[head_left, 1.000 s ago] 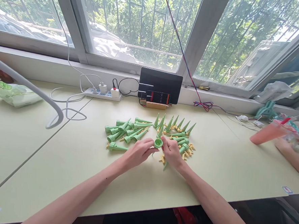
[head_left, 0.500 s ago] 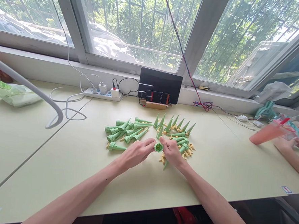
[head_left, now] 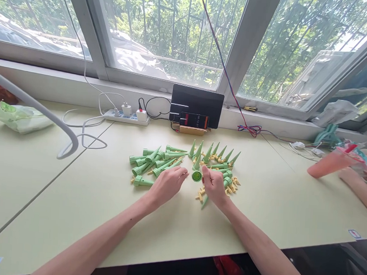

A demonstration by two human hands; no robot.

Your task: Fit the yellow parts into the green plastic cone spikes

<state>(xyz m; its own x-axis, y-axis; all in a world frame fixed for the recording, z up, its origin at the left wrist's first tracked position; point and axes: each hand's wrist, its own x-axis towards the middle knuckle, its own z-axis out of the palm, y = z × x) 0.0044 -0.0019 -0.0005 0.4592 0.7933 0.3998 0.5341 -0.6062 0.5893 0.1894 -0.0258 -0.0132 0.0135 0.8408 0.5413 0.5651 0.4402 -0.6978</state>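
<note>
Your right hand (head_left: 213, 186) grasps a green spike (head_left: 196, 175) whose shaft your fingers hide. Your left hand (head_left: 168, 182) lies released beside it, over the spike pile (head_left: 153, 162). The worktop (head_left: 74, 197) edges are cut off.

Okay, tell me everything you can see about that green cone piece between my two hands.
The green cone looks like moulded plastic, with its round open end facing the camera and something yellowish inside. The right hand pinches its rim; the left hand rests just left of it, apart. It sits before the green piles on the table.
</note>
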